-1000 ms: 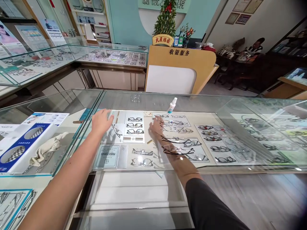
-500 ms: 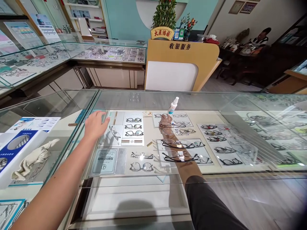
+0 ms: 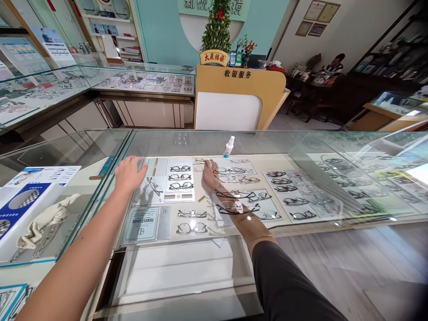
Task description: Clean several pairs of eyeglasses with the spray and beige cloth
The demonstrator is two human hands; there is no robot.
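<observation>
My left hand point(image 3: 129, 174) rests palm down on the glass top near its metal seam, with the thumb apart from the fingers and nothing held. My right hand point(image 3: 210, 174) reaches inside the case, seen through the glass, and its fingers are closed on a pair of eyeglasses point(image 3: 199, 160), partly hidden by the fingers. Several dark-framed glasses point(image 3: 180, 177) lie on a white display board left of this hand. Below them are round-framed glasses point(image 3: 191, 228). More glasses point(image 3: 238, 207) lie over and beside my right forearm in the view.
A white spray bottle point(image 3: 229, 147) stands on the glass behind my right hand. At left lie a beige cloth point(image 3: 47, 223) and a blue-and-white box point(image 3: 25, 209). A blue certificate card point(image 3: 142, 224) is inside the case. Beyond stands a wooden counter point(image 3: 240, 84); a person point(image 3: 334, 64) sits at the far right.
My right hand has moved left inside the case, carrying the eyeglasses off the board's corner. My left hand stays on the glass. The view has shifted right and tipped up slightly.
</observation>
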